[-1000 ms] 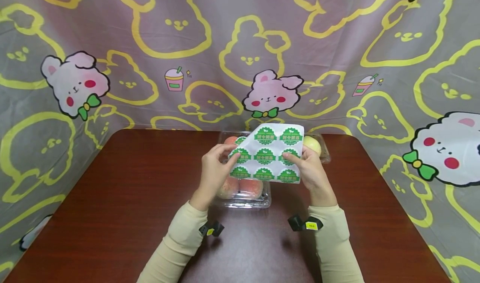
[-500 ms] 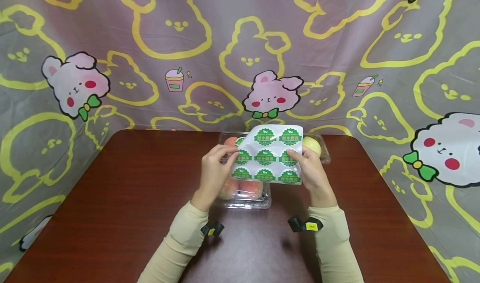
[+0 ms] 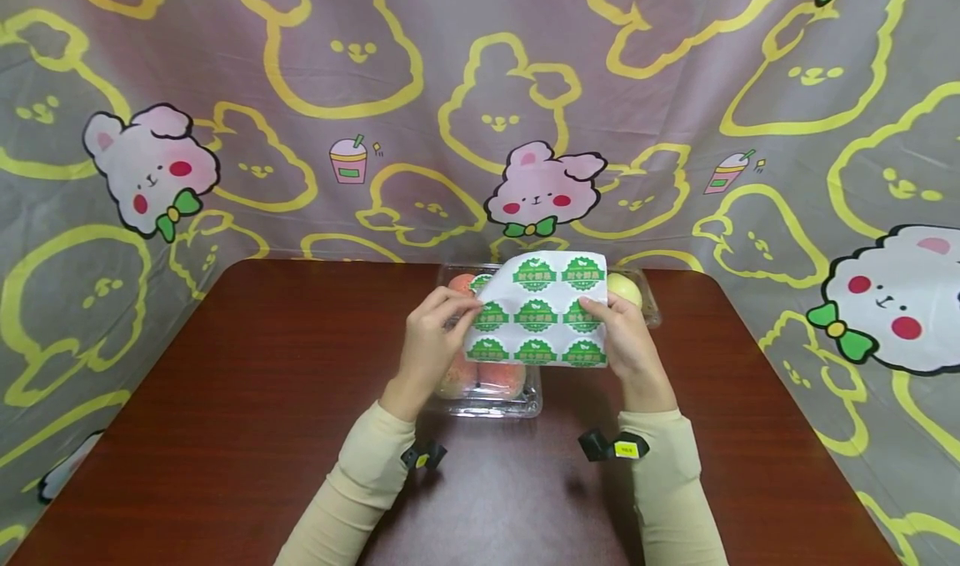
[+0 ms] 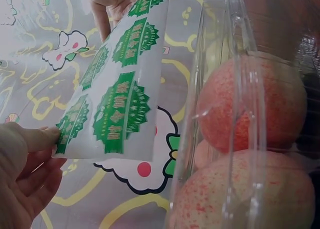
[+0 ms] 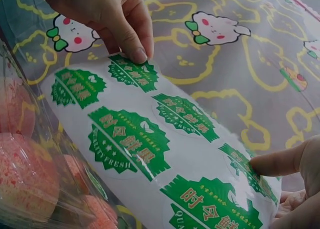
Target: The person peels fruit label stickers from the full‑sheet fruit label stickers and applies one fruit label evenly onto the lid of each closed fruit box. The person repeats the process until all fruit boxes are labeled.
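Note:
A white sheet of green, jagged-edged stickers [image 3: 534, 312] is held up between both hands over the table. Its upper left part curls back. My left hand [image 3: 433, 345] pinches the left edge at a sticker, thumb and fingertips together; in the right wrist view that thumb presses a sticker [image 5: 132, 71] near the edge. My right hand [image 3: 632, 349] grips the right edge, thumb in front and fingers behind. Under the sheet stands a clear plastic box [image 3: 491, 408] of red-speckled round fruit [image 4: 252, 101], partly hidden by sheet and left hand.
At the back right, a second clear box [image 3: 651, 312] holds a yellow-green fruit [image 3: 624, 288], partly behind the right hand. A green-and-white sticker [image 3: 480, 283] shows on the front box. The brown table [image 3: 247, 399] ends at a patterned curtain [image 3: 420, 116].
The left fingertips have closed in on the sheet's left edge, and its upper left part looks more curled. My right thumb has slid toward the right edge. The boxes have not moved.

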`<action>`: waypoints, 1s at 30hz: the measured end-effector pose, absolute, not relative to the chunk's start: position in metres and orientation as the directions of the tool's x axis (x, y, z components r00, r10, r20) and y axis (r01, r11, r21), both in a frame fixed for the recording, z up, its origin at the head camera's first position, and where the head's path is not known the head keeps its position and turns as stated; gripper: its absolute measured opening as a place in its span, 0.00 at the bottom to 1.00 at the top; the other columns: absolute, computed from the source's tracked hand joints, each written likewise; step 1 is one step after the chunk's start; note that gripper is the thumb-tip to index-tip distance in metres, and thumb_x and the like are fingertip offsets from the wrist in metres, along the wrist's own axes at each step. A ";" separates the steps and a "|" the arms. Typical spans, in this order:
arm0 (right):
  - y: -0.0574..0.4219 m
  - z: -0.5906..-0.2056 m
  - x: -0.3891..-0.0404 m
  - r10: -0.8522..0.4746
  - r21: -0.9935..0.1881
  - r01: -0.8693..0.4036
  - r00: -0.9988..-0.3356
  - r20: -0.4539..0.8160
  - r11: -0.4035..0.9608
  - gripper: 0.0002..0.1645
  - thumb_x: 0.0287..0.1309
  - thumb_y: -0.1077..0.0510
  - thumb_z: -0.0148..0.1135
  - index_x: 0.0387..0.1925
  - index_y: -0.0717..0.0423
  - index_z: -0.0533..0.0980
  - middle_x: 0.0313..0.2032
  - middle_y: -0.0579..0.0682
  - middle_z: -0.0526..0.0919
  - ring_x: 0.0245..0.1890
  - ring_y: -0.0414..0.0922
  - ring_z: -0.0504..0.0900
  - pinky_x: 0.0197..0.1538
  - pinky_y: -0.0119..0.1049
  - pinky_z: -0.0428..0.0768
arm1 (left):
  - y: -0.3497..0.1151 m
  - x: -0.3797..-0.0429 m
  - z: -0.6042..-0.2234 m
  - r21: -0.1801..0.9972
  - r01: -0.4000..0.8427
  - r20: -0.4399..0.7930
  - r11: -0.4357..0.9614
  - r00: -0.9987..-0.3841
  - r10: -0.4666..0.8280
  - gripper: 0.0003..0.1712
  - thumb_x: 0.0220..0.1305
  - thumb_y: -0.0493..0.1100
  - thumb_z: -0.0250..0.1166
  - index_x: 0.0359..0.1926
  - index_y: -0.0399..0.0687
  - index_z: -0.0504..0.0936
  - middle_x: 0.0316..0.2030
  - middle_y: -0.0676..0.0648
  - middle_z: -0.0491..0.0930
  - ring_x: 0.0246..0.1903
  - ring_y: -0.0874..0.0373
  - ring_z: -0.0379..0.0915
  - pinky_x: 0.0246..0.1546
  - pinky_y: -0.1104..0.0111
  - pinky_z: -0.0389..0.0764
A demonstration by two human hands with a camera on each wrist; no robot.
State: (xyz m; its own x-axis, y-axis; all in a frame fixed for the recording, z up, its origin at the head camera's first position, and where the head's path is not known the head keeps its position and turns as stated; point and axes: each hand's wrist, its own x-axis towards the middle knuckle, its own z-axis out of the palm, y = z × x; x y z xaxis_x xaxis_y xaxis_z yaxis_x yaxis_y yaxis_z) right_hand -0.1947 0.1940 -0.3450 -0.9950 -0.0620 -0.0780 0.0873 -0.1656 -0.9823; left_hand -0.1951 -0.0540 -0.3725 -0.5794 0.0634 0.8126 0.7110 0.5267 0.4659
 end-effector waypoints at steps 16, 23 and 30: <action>0.199 -0.350 -0.199 -0.065 -0.972 0.117 -0.992 -0.105 -0.206 0.18 0.69 0.62 0.46 0.29 0.42 0.78 0.24 0.37 0.84 0.26 0.33 0.83 0.32 0.29 0.82 | -0.056 -0.195 -0.371 0.372 0.792 0.859 0.483 -0.491 0.144 0.04 0.51 0.31 0.71 0.30 0.41 0.87 0.30 0.46 0.80 0.33 0.58 0.78 0.33 0.73 0.80; 0.200 -0.350 -0.200 -0.060 -0.970 0.120 -0.992 -0.109 -0.212 0.19 0.69 0.63 0.46 0.29 0.42 0.79 0.24 0.37 0.84 0.26 0.33 0.83 0.32 0.28 0.82 | -0.056 -0.197 -0.371 0.353 0.820 0.873 0.451 -0.463 0.157 0.04 0.51 0.30 0.71 0.30 0.40 0.87 0.30 0.46 0.80 0.33 0.57 0.77 0.34 0.73 0.80; 0.201 -0.351 -0.201 -0.043 -0.969 0.121 -0.993 -0.114 -0.217 0.19 0.68 0.63 0.46 0.28 0.42 0.79 0.24 0.37 0.83 0.26 0.33 0.83 0.32 0.28 0.82 | -0.055 -0.199 -0.372 0.332 0.847 0.887 0.416 -0.430 0.168 0.04 0.50 0.30 0.72 0.28 0.40 0.87 0.28 0.46 0.81 0.34 0.57 0.76 0.35 0.74 0.78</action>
State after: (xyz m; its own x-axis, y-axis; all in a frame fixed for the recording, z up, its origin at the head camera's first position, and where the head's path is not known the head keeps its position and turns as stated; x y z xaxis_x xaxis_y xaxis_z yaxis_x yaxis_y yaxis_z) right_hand -0.2013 0.2010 -0.3514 -0.9926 -0.0426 -0.1140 0.1206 -0.2172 -0.9687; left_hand -0.1990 -0.0555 -0.3715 -0.4299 0.1676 0.8872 0.8467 0.4161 0.3317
